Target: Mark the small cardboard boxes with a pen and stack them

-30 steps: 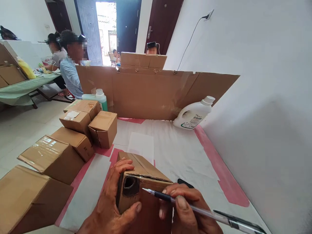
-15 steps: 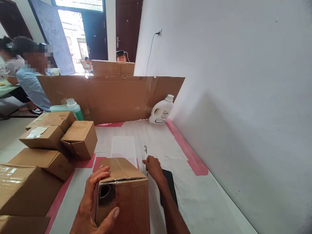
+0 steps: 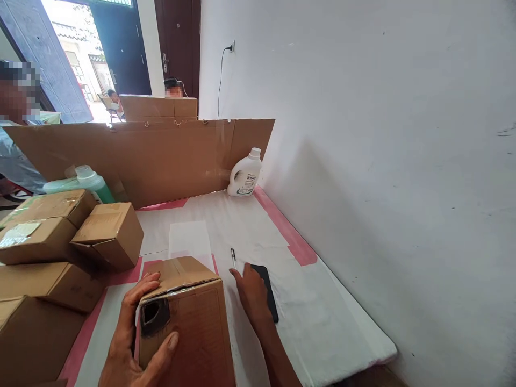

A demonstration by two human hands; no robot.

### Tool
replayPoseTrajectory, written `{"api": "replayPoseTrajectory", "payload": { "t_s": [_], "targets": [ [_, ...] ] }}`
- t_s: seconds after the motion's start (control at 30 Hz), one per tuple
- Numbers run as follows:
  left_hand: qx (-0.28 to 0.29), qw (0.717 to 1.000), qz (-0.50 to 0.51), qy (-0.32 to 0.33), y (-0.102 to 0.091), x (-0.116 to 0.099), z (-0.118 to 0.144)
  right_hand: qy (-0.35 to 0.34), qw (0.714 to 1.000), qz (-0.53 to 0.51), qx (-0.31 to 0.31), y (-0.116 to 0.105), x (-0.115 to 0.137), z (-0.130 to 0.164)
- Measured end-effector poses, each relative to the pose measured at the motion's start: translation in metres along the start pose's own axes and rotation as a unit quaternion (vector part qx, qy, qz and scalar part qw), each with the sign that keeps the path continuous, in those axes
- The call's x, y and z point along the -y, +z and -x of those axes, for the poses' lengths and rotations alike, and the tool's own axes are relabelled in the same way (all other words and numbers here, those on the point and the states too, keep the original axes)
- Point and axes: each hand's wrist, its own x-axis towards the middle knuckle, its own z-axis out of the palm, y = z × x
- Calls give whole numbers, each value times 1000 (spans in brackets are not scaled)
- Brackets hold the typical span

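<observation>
From over the person's shoulder, the left hand (image 3: 135,333) comes up from the near edge of the counter (image 3: 322,322) and wraps the left end of a cardboard box (image 3: 189,317). Its fingers curl over the box's top left edge and its thumb presses against the front face, just under a dark, blacked-out patch (image 3: 154,316) on that face. The hand is half closed, gripping the box by its corner. The box stands near the middle of the counter's near edge, on the white covering, with its taped top flaps closed.

The right forearm reaches forward along the right side of the box, and the right hand (image 3: 250,293) lies palm down on the counter just beyond the box's right corner. Its fingers are loosely together and flat, holding nothing. The fingertips lie close to the lower end of a pen (image 3: 233,257), which lies on the white covering pointing away toward the far edge; I cannot tell whether they touch it. A black phone (image 3: 269,290) lies flat just to the right of the hand, partly under it.

Along the left edge sits a pile of closed cardboard boxes (image 3: 60,236). At the far edge a cardboard sheet (image 3: 161,156) stands upright, with a white jug (image 3: 244,174) at the far right corner beside the wall and a green bottle (image 3: 86,181) toward the far left.
</observation>
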Motion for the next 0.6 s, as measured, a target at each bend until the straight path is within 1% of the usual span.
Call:
{"api": "replayPoseTrajectory", "payload": {
  "t_s": [0.1,0.17,0.23,0.33,0.47,0.53,0.6],
  "targets": [
    [13,1000,-13,17,-3,2,-1,54,998,8,-44,-3,-32,21],
    [20,1000,-7,12,-3,2,-1,85,995,7,-49,0,-50,30],
    [15,1000,5,-4,-2,0,-1,97,994,-9,-41,6,-63,33],
    [4,1000,14,-10,0,-5,1,110,992,-57,-36,13,-71,29],
    [4,1000,3,15,2,-7,6,118,979,-167,-24,16,-72,20],
    [7,1000,-1,24,0,-4,7,103,965,-242,-17,16,-72,21],
    [14,999,-4,31,-2,1,9,84,942,-324,-7,16,-73,28]
  ]
}}
